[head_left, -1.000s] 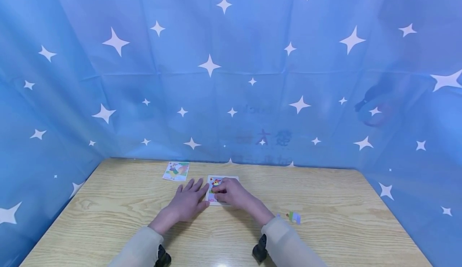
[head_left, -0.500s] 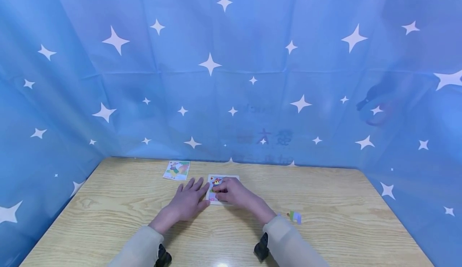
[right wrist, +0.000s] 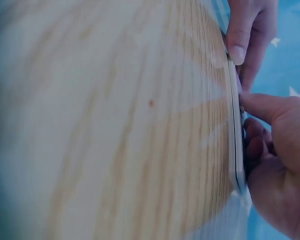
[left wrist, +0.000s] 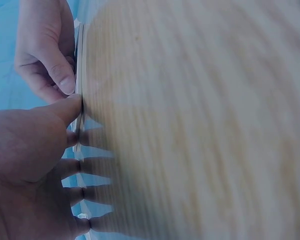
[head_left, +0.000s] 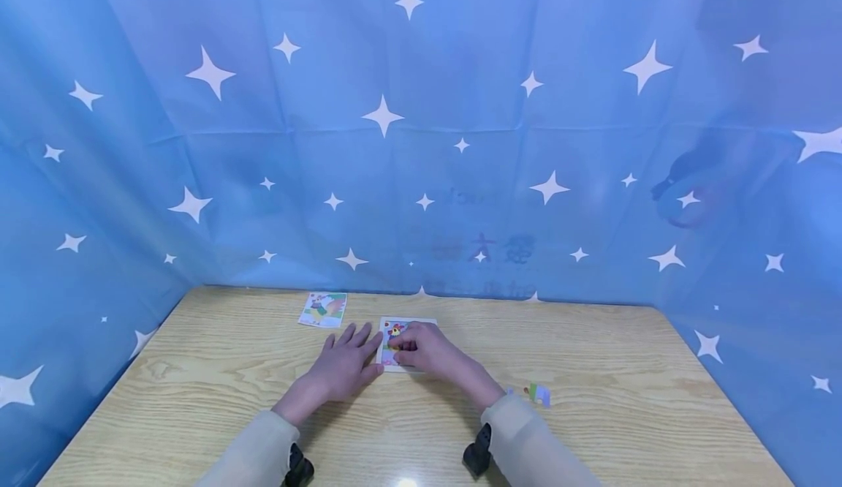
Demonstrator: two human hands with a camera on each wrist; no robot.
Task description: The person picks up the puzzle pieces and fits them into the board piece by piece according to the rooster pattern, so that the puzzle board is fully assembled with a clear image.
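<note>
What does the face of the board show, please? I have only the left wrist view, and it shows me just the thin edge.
Observer: In the head view, the board carries a colourful printed picture.
Operator: Is there another picture on the table?
Observer: Yes, a colourful card lies beyond the left hand, apart from the board.
Operator: And what lies near the right sleeve?
Observer: A small piece with green and lilac colour lies beside it.

We see a smooth, wood-grained tabletop [head_left: 177, 392] with a glossy sheen. Behind it hangs a creased, cloth-like curtain [head_left: 454, 99]; on it lie a smooth-edged picture board [head_left: 387, 355] and a paper-looking picture sheet [head_left: 323, 310]. Over its near edge are matt cloth sleeves [head_left: 253, 449].
</note>
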